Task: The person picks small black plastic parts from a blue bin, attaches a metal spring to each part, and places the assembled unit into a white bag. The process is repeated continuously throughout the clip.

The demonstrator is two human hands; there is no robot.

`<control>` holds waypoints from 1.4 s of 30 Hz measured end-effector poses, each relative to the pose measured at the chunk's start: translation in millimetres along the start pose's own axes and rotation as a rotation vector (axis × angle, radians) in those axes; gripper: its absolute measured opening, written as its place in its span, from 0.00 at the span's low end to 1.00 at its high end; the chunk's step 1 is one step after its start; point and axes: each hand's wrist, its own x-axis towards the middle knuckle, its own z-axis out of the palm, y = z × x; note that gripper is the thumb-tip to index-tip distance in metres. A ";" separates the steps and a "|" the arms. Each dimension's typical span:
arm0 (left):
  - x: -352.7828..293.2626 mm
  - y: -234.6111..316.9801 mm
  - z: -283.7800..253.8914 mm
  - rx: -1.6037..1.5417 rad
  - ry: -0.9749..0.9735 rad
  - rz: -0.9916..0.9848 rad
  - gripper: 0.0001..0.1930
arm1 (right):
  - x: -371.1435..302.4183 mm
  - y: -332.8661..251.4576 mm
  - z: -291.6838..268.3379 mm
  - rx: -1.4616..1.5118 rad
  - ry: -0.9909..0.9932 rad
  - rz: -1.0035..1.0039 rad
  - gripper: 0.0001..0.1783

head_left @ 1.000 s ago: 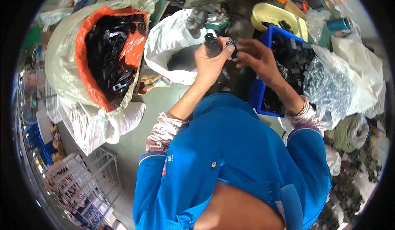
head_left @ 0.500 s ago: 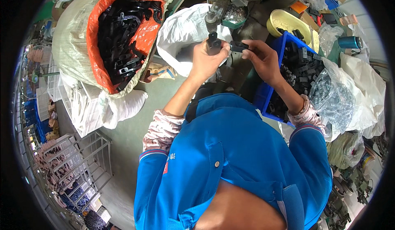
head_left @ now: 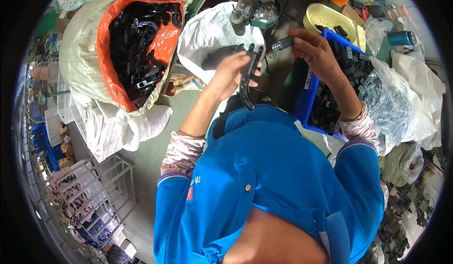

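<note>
My left hand is closed around a black curved lever with a forked upper end. The lever's long tail hangs down toward my lap. To the right, my right hand pinches a small black block with a shiny metal end facing the lever. A gap separates the block from the lever. Just behind my left hand, a white sack lies open with dark contents in shadow. My right wrist is above a blue crate of black block-shaped parts.
A woven sack with an orange liner holds many black parts at left. Beyond my hands stand a metal machine head and a green tray of small metal pieces. A yellow basin and a clear bag of metal parts are right.
My hands have drawn apart, the right one moving up and right with the block. In my left hand the lever has turned, so its long tail now shows pointing down.
</note>
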 end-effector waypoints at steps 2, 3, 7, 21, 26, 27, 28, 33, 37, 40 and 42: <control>-1.3 -6.0 3.2 0.187 -0.021 0.086 0.17 | 2.7 -3.0 2.1 -0.022 0.016 -0.025 0.16; -3.9 -2.8 8.5 0.179 -0.041 0.073 0.18 | 3.1 -5.5 3.3 -0.061 0.000 -0.035 0.15; -4.1 -3.3 12.4 0.180 -0.082 0.035 0.22 | 6.6 -7.9 4.5 -0.184 -0.053 -0.042 0.15; 5.1 -4.5 24.1 0.212 -0.140 0.016 0.20 | 13.1 7.2 -3.2 -0.288 -0.155 -0.051 0.14; 14.7 -9.4 27.0 0.279 -0.126 0.050 0.18 | 4.0 6.4 1.6 -0.240 -0.096 -0.032 0.09; 18.5 -11.8 28.1 0.338 -0.113 0.073 0.18 | 1.5 6.2 1.0 -0.234 -0.086 -0.042 0.09; 21.6 -12.5 29.9 0.396 -0.099 0.096 0.17 | -1.0 7.2 0.2 -0.228 -0.077 -0.052 0.08; 30.3 -9.3 51.6 0.512 0.001 0.172 0.16 | -5.3 9.8 -13.5 -0.193 -0.037 -0.055 0.07; 39.1 -7.0 64.8 0.900 0.143 0.430 0.19 | -12.8 17.0 -17.3 -0.078 -0.015 -0.102 0.07; 49.5 -8.3 62.4 1.052 0.130 0.593 0.15 | -17.2 16.7 -25.6 -0.055 -0.040 -0.108 0.09; 56.9 -15.5 51.6 0.999 0.111 0.570 0.12 | -16.9 11.9 -31.7 -0.069 -0.078 -0.095 0.10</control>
